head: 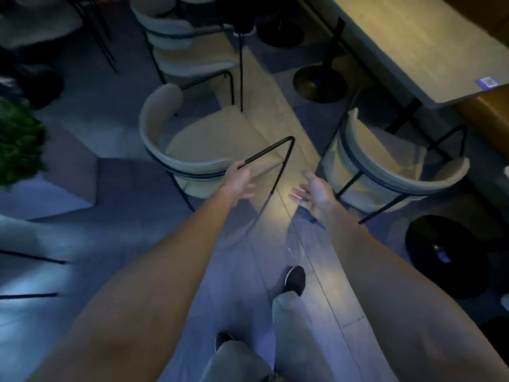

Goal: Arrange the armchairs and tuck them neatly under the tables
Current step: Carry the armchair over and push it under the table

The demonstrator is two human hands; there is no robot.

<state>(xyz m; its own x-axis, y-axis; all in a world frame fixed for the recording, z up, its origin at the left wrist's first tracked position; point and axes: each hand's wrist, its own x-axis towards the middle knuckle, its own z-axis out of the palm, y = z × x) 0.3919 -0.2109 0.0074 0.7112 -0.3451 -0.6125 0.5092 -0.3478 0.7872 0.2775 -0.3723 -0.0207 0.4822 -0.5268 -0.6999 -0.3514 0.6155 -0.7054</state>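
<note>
A cream armchair (pixel 198 150) with a black wire frame stands in the aisle just ahead of me. My left hand (pixel 240 181) grips the end of its thin black frame bar at the chair's near right side. My right hand (pixel 314 193) hovers open above the floor, fingers spread, holding nothing, between that chair and a second cream armchair (pixel 385 164). The second armchair stands to the right, partly under the long pale table (pixel 407 42). A third armchair (pixel 190 48) stands farther back.
Black round table bases (pixel 319 82) (pixel 446 255) sit on the floor near the right-hand table. A green plant (pixel 19 139) on a pale block is at the left. Black chair legs (pixel 33 260) poke in at the lower left. My feet stand on the tiled aisle.
</note>
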